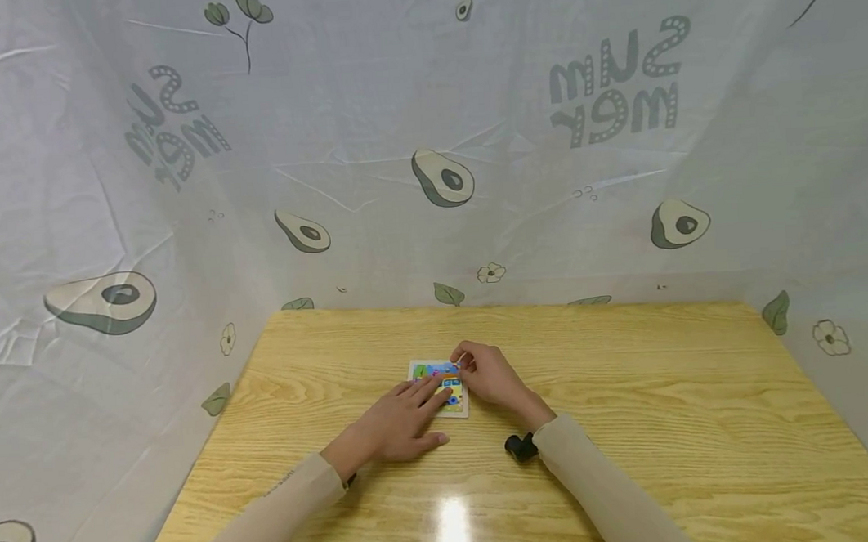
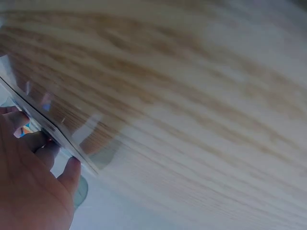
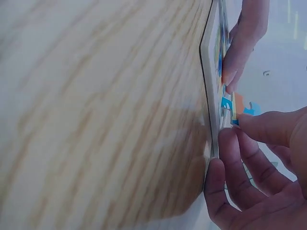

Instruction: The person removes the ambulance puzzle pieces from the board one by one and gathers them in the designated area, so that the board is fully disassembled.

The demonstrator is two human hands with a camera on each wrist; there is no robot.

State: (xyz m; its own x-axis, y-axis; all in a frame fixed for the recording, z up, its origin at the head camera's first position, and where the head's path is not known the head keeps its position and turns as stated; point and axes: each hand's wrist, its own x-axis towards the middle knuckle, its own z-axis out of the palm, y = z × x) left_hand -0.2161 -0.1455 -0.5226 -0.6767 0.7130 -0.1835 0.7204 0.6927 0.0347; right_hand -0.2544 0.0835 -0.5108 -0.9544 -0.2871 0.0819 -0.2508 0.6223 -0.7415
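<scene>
The tray (image 1: pixel 458 415) held puzzle pieces (image 1: pixel 453 400); the left hand (image 1: pixel 401 422) lay spread on them; the right hand (image 1: pixel 489 376) pinched a raised piece (image 3: pixel 238 106).

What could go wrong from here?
The right hand pinches the blue-and-orange piece at the fingertips, so it might slip or twist. The left hand has its fingers across the puzzle board, so it could hide or nudge part of the picture. The board lies flat on the table; an uneven push might slide it.
</scene>
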